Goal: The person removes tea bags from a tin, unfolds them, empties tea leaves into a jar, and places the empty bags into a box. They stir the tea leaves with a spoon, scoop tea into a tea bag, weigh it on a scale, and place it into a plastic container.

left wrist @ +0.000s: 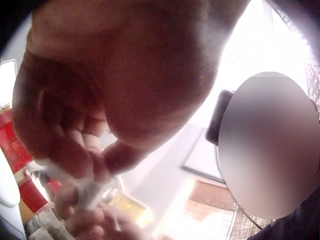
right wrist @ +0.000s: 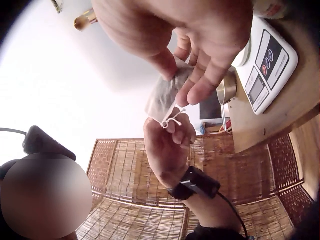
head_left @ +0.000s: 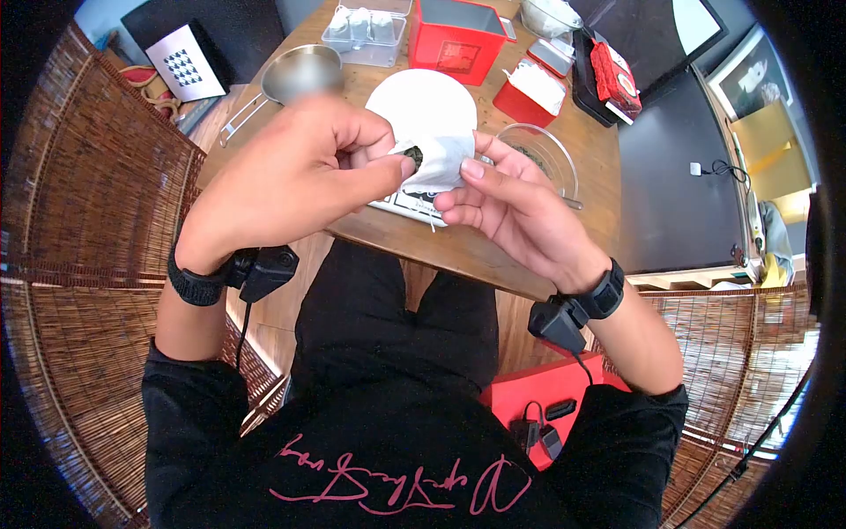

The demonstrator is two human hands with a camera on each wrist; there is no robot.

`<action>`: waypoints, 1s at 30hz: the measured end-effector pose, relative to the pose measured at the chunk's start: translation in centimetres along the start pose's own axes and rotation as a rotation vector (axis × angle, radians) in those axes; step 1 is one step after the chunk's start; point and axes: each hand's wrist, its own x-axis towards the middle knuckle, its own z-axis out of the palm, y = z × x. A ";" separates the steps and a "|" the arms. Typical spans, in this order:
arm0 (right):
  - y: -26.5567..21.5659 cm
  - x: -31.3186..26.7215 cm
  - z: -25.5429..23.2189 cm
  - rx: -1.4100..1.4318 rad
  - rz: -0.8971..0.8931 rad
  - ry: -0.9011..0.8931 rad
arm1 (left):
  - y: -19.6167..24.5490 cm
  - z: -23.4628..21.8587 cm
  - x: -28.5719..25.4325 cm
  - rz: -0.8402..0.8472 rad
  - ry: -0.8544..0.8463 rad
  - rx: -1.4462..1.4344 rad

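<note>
A small white pouch with dark green leaves at its mouth is held up in front of the scale. My left hand pinches the leaf end between thumb and fingers. My right hand grips the other side with thumb and fingertips. In the right wrist view the pouch looks thin and see-through, with a white string hanging at one end. The left wrist view shows the pouch blurred between both hands.
On the wooden table stand a steel pan, a plastic box, a red tin, a smaller red box with white pouches, and a glass bowl right of the scale. A white plate sits on the scale.
</note>
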 end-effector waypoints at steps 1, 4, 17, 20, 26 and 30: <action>-0.1 -0.1 0.0 0.000 0.000 0.002 | -0.1 0.0 0.1 0.028 0.007 0.001; -0.2 -0.2 0.1 0.001 0.001 -0.005 | 0.0 0.0 0.3 0.064 -0.004 -0.038; 0.4 -0.9 0.2 0.056 0.024 0.014 | 0.6 0.2 0.8 -0.058 0.010 -0.071; 0.3 -1.0 0.2 0.057 0.015 0.008 | 0.3 0.3 0.8 0.085 0.092 0.134; -0.3 -1.9 -0.4 0.097 -0.004 0.019 | 0.6 1.0 0.7 0.097 0.161 -0.016; -3.3 -3.7 -2.3 0.110 -0.113 0.084 | -1.1 1.5 1.1 0.204 0.333 -0.200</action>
